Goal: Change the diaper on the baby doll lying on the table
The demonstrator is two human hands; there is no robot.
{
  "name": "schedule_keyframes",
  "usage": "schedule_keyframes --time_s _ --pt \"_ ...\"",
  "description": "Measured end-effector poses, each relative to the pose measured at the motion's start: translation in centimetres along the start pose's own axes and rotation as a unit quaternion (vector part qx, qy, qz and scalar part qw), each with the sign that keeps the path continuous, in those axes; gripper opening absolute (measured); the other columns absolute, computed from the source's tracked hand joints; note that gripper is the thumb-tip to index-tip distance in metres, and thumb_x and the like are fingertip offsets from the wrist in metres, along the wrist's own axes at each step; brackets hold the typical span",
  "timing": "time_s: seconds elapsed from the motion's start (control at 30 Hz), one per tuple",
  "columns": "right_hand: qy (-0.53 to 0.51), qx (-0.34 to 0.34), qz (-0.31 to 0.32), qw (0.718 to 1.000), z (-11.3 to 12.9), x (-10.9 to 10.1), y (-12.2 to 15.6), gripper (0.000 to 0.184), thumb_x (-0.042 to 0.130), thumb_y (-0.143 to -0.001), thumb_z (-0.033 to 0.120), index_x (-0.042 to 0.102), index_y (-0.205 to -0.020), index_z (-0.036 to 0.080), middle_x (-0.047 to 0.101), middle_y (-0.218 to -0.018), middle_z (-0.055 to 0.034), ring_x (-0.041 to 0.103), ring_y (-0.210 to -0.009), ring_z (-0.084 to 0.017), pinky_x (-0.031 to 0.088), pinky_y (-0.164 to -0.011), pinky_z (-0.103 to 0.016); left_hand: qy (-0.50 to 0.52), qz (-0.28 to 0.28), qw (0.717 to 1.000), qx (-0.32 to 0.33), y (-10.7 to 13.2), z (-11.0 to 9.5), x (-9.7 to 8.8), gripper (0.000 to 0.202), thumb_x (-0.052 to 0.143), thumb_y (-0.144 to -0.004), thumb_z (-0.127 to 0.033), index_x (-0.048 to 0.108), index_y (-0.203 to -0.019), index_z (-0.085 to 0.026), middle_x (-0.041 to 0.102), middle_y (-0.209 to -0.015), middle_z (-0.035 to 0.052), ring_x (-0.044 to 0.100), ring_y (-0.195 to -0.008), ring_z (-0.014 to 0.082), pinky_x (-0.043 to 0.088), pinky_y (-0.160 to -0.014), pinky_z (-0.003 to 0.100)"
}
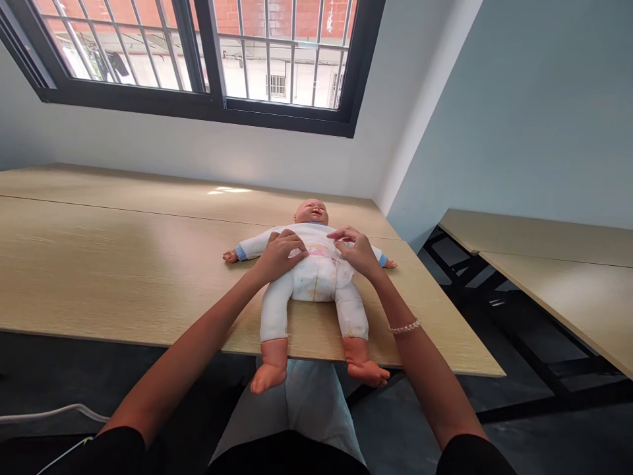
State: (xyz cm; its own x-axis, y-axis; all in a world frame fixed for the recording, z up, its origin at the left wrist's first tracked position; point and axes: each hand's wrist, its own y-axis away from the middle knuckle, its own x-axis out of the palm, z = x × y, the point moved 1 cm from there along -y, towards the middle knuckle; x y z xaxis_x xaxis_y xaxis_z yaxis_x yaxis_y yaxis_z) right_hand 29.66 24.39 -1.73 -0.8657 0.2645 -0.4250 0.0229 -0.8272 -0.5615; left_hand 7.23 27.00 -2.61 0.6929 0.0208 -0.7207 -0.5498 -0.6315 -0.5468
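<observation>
A baby doll in a white romper lies on its back on the wooden table, head toward the window, feet hanging over the near edge. My left hand rests on the doll's belly at its left side, fingers curled on the cloth. My right hand is at the doll's other side, fingers pinched on the romper near the waist. A bead bracelet circles my right wrist.
The table runs far to the left and back to a white wall under a barred window. A second wooden table stands at the right across a dark floor gap. A white cable lies low at the left.
</observation>
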Motion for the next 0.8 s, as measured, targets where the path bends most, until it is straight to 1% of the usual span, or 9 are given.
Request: schedule_keyframes --time_s 0.07,0.13,0.23,0.33,0.43,0.5,0.57,0.67,0.8 --pt "0.015 0.008 0.01 1.0 -0.2 -0.3 0.5 0.021 0.053 -0.078 0.021 0.073 -0.083 0.018 0.069 -0.096 -0.0071 0.062 -0.09 -0.021 0.049 -0.08 -0.035 -0.01 0.002 1.0 0.02 0.2 -0.1 -0.1 0.02 0.058 -0.092 -0.032 0.072 -0.082 -0.021 0.074 -0.096 0.0059 0.057 -0.104 0.0279 0.032 -0.095 0.044" --pt "0.026 0.0 0.046 0.999 -0.1 -0.3 1.0 0.02 0.055 -0.08 0.022 0.074 -0.082 0.018 0.069 -0.093 -0.007 0.061 -0.087 -0.02 0.047 -0.075 -0.033 -0.005 0.004 1.0 0.027 0.5 -0.2 -0.1 0.022 0.056 -0.092 -0.031 0.073 -0.083 -0.021 0.074 -0.096 0.0062 0.058 -0.102 0.0274 0.033 -0.095 0.044" --pt "0.037 -0.023 0.1 0.994 0.1 0.2 1.4 0.02 0.062 -0.082 0.029 0.077 -0.091 0.018 0.067 -0.09 -0.0065 0.058 -0.081 -0.019 0.046 -0.073 -0.031 0.032 0.012 0.999 0.034 0.6 -0.1 0.0 0.021 0.056 -0.091 -0.028 0.075 -0.086 -0.022 0.074 -0.097 0.0064 0.061 -0.099 0.0263 0.038 -0.095 0.043" --pt "0.034 -0.02 0.116 0.992 0.2 0.8 1.6 0.025 0.064 -0.084 0.034 0.078 -0.096 0.018 0.064 -0.087 -0.0064 0.054 -0.076 -0.017 0.045 -0.071 -0.031 0.076 0.017 0.996 0.044 0.7 0.0 0.1 0.02 0.056 -0.09 -0.027 0.076 -0.09 -0.022 0.074 -0.099 0.0074 0.062 -0.099 0.0266 0.043 -0.091 0.042" --pt "0.027 -0.011 0.122 0.992 0.1 1.2 1.6 0.023 0.064 -0.084 0.032 0.079 -0.094 0.018 0.062 -0.09 -0.0067 0.055 -0.079 -0.018 0.046 -0.072 -0.031 0.093 0.018 0.994 0.045 0.7 0.1 0.2 0.02 0.056 -0.089 -0.024 0.076 -0.093 -0.022 0.075 -0.099 0.0069 0.063 -0.099 0.0266 0.045 -0.091 0.041" --pt "0.027 -0.014 0.124 0.992 0.0 1.4 1.7 0.02 0.063 -0.083 0.028 0.079 -0.092 0.019 0.062 -0.091 -0.0066 0.055 -0.081 -0.018 0.046 -0.072 -0.03 0.103 0.017 0.994 0.031 0.8 0.1 0.1 0.02 0.057 -0.088 -0.023 0.075 -0.095 -0.022 0.075 -0.099 0.0064 0.064 -0.099 0.0263 0.046 -0.09 0.041" --pt "0.031 -0.008 0.121 0.992 -0.2 1.6 1.7 0.019 0.064 -0.082 0.025 0.079 -0.091 0.018 0.061 -0.09 -0.0062 0.055 -0.08 -0.017 0.047 -0.074 -0.031 0.127 0.016 0.992 0.009 0.8 0.1 0.0 0.02 0.057 -0.088 -0.023 0.072 -0.101 -0.022 0.075 -0.101 0.006 0.064 -0.099 0.0255 0.045 -0.09 0.04" --pt "0.047 0.027 0.095 0.994 -0.4 1.8 1.7 0.017 0.068 -0.078 0.027 0.077 -0.09 0.017 0.061 -0.091 -0.0061 0.055 -0.081 -0.018 0.049 -0.077 -0.032 0.177 0.0 0.983 -0.044 0.8 0.3 0.1 0.024 0.06 -0.087 -0.026 0.063 -0.11 -0.021 0.076 -0.099 0.0049 0.065 -0.094 0.0231 0.044 -0.088 0.038" --pt "0.046 0.069 0.076 0.994 -0.5 2.1 1.6 0.019 0.071 -0.075 0.03 0.074 -0.087 0.016 0.064 -0.098 -0.0079 0.057 -0.085 -0.02 0.05 -0.077 -0.033 0.227 -0.015 0.969 -0.099 0.4 0.6 0.5 0.032 0.071 -0.078 -0.029 0.056 -0.105 -0.02 0.076 -0.09 0.004 0.066 -0.087 0.0209 0.044 -0.086 0.035"
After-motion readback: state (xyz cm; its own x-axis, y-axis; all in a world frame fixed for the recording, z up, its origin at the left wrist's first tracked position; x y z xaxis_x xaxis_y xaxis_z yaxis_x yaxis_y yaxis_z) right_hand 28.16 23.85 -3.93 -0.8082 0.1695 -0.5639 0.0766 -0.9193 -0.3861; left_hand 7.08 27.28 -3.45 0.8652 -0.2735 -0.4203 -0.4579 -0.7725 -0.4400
